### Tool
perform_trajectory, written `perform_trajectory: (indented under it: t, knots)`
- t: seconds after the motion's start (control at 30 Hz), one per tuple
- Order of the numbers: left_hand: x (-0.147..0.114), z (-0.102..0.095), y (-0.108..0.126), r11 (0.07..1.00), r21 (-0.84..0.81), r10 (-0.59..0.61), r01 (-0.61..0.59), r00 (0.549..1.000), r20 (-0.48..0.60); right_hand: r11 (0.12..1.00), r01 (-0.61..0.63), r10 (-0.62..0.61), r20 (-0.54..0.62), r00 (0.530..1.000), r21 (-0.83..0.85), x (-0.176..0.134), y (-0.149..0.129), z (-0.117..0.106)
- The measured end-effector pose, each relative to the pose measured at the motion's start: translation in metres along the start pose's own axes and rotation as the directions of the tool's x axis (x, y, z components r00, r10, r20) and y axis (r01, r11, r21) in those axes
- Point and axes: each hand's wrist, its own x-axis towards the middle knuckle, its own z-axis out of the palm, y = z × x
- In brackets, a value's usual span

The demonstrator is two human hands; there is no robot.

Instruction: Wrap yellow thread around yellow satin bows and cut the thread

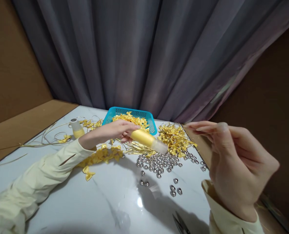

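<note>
Wrapped in the fingers of my left hand (123, 128) is a spool of yellow thread (144, 139), tilted with its pale end down to the right above the beads. My right hand (234, 159) is raised at the right, thumb and index finger pinched together. Whatever lies in that pinch is too thin to make out. Below the spool, silver beads (158, 164) are spread on the white table (115, 198). Gold ties (139, 149) lie under the spool, next to a heap of yellow ribbon bows with gold ties (175, 141).
A blue basket (154, 127) of yellow bows (128, 119) stands at the back. More bows (104, 154) lie near my left forearm. A second yellow spool (77, 130) stands at the left, among loose gold cords (47, 131). Scissors (181, 224) lie at the front edge.
</note>
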Motion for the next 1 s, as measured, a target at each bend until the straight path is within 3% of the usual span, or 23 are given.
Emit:
perform_trajectory:
  t: [0.07,0.1,0.13,0.2,0.27,0.3,0.33,0.37,0.4,0.47,0.57,0.67,0.77,0.9,1.0]
  knots:
    - [0.003,-0.001,-0.002,0.989,-0.146,-0.023,0.015,0.998,-0.055,0.977,-0.057,0.031,0.129,0.991,0.207,-0.003,-0.001,-0.002]
    - [0.005,-0.002,-0.003,0.972,-0.236,-0.036,0.016,0.996,-0.084,0.944,-0.132,0.049,0.266,0.963,0.304,-0.003,-0.002,-0.004]
    - [0.007,-0.003,-0.004,0.945,-0.328,-0.047,0.007,0.992,-0.114,0.905,-0.226,0.054,0.430,0.901,0.359,-0.003,-0.001,-0.006]
    - [0.010,-0.007,-0.005,0.875,-0.484,-0.051,-0.026,0.988,-0.145,0.881,-0.362,0.020,0.742,0.670,0.303,-0.002,0.000,-0.008]
    - [0.010,-0.012,-0.005,0.825,-0.562,-0.016,-0.061,0.991,-0.130,0.956,-0.277,0.032,0.898,0.439,0.102,0.000,0.004,-0.007]
    - [0.009,-0.014,-0.004,0.817,-0.572,0.010,-0.073,0.994,-0.112,0.988,-0.156,0.071,0.922,0.381,-0.012,0.001,0.008,-0.005]
    - [0.008,-0.015,-0.003,0.820,-0.566,0.032,-0.078,0.995,-0.091,0.992,-0.019,0.123,0.918,0.376,-0.125,0.002,0.013,-0.002]
    - [0.006,-0.017,-0.001,0.833,-0.549,0.045,-0.074,0.997,-0.067,0.966,0.098,0.178,0.893,0.414,-0.238,0.003,0.019,0.001]
    - [0.003,-0.017,0.001,0.853,-0.519,0.047,-0.058,0.998,-0.034,0.922,0.181,0.222,0.848,0.481,-0.343,0.005,0.026,0.004]
    - [-0.002,-0.016,0.004,0.904,-0.427,0.013,0.011,0.999,0.052,0.844,0.232,0.252,0.740,0.623,-0.483,0.009,0.040,0.006]
    - [-0.008,-0.010,0.006,0.974,-0.203,-0.076,0.101,0.989,0.127,0.883,0.108,0.211,0.591,0.779,-0.458,0.018,0.049,0.000]
    - [-0.007,-0.005,0.004,0.993,-0.023,-0.115,0.117,0.989,0.088,0.948,-0.026,0.169,0.431,0.886,-0.318,0.021,0.037,-0.012]
    - [-0.001,-0.004,0.000,0.996,-0.054,-0.072,0.071,0.997,-0.003,0.981,-0.036,0.097,0.325,0.941,-0.188,0.012,0.012,-0.020]
    - [0.007,-0.011,-0.004,0.943,-0.334,-0.037,-0.012,0.990,-0.140,0.998,-0.046,0.057,0.236,0.970,-0.050,0.000,-0.012,-0.024]
    - [0.009,-0.020,-0.006,0.865,-0.493,0.014,-0.091,0.987,-0.158,0.999,-0.048,0.042,0.208,0.977,0.024,0.008,-0.011,-0.032]
